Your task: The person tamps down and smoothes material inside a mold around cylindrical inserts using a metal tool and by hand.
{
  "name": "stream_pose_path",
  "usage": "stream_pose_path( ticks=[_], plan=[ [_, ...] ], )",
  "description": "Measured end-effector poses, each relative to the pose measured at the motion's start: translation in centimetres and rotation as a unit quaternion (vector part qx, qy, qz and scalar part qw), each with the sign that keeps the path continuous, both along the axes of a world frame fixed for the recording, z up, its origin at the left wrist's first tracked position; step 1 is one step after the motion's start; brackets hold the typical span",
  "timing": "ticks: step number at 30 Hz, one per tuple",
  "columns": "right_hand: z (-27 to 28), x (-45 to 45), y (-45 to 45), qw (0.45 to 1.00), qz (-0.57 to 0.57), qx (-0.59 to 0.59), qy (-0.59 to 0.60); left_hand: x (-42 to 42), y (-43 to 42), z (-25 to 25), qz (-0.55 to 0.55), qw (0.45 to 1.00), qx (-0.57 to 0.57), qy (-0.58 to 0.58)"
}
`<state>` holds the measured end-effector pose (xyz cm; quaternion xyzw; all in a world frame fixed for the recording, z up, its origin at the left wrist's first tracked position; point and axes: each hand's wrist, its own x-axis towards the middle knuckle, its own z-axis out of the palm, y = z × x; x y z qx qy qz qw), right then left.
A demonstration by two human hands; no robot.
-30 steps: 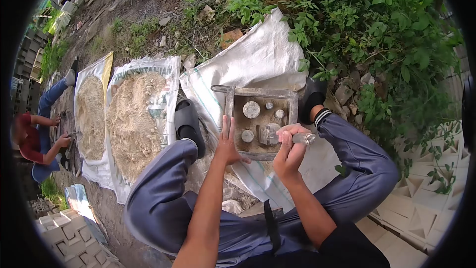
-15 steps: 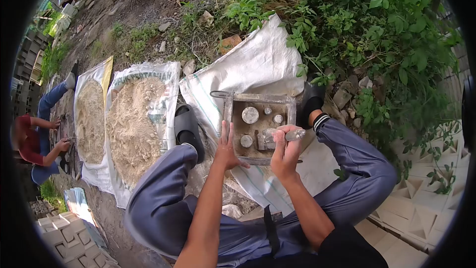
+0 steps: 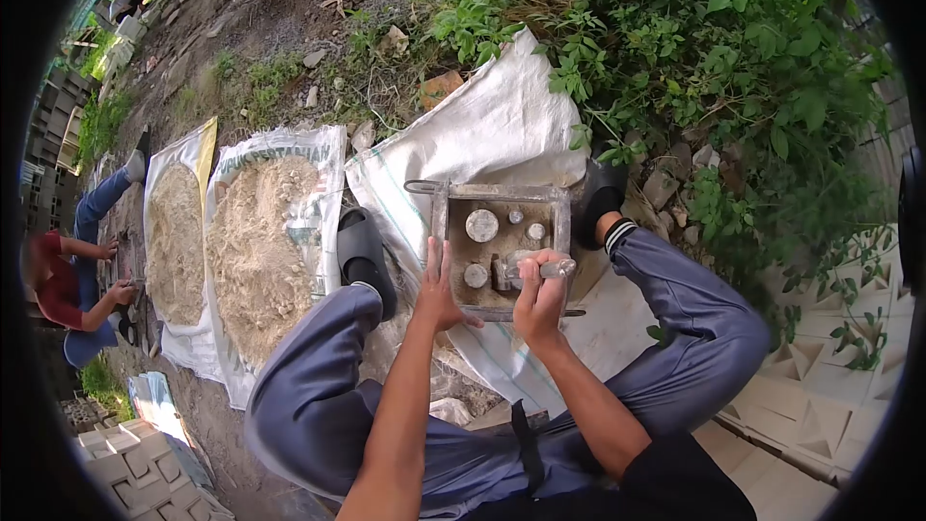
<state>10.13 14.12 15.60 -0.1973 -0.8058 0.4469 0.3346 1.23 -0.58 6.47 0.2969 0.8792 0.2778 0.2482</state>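
Hammer-like tool (image 3: 507,272), just right of the frame's centre: probably rigid and head-heavy, best held by its handle (image 3: 560,269), which the right hand (image 3: 542,297) clasps; left hand (image 3: 439,301), fingers extended, lies against the rectangular box (image 3: 506,192).

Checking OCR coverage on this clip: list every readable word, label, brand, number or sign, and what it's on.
"PUPUK PERTANIAN": dark print along the top edge of the sack under the larger sand pile; first letters faint and creased.
Green printed patch on that sack, partly covered: unreadable.
No readable text on the yellow-edged sack, the striped white sack or the frame.
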Motion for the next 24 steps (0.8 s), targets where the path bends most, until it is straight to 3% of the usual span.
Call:
stream_pose_path(
  ticks=[4,6,7,10,12,14,16,18,20,22,24],
  plan=[
    [2.8,0.0,-0.6,0.998,0.007,-0.066,-0.001,0.0,-0.2,-0.4,0.004,1.000,-0.001,-0.017],
    [0.9,0.7,-0.9,0.992,0.042,-0.072,0.093,0.3,-0.7,-0.2,0.000,1.000,0.009,0.000],
    [-0.3,-0.1,-0.9,0.999,0.036,-0.034,0.009,0.1,-0.5,-0.2,0.001,1.000,0.004,-0.004],
    [2.1,-1.2,0.2,0.998,0.042,-0.042,-0.037,-0.3,0.0,-0.2,0.001,1.000,0.007,0.000],
    [2.4,-0.8,-0.1,0.998,0.020,-0.055,0.004,0.0,-0.3,-0.6,0.000,1.000,0.001,-0.006],
    [1.6,-0.1,-0.3,0.990,0.000,-0.069,0.121,0.1,-0.4,-0.6,-0.002,1.000,0.017,0.010],
    [1.1,-0.3,0.3,0.995,0.027,-0.073,0.066,-0.1,-0.2,-0.1,0.000,1.000,0.014,0.008],
    [1.4,-1.4,1.4,0.994,0.044,-0.079,-0.062,-0.1,-0.2,0.3,-0.001,1.000,-0.015,-0.007],
    [2.5,-1.0,0.6,0.997,0.024,-0.062,-0.024,0.0,-0.3,-0.2,0.001,1.000,-0.007,0.002],
    [2.8,-0.1,-0.5,0.990,0.014,-0.091,0.104,0.1,-0.5,-0.2,0.003,1.000,-0.004,0.009],
    [1.0,-0.3,-0.4,0.992,0.021,-0.058,0.114,-0.1,-0.1,0.4,0.001,1.000,-0.020,-0.017]
  ],
)
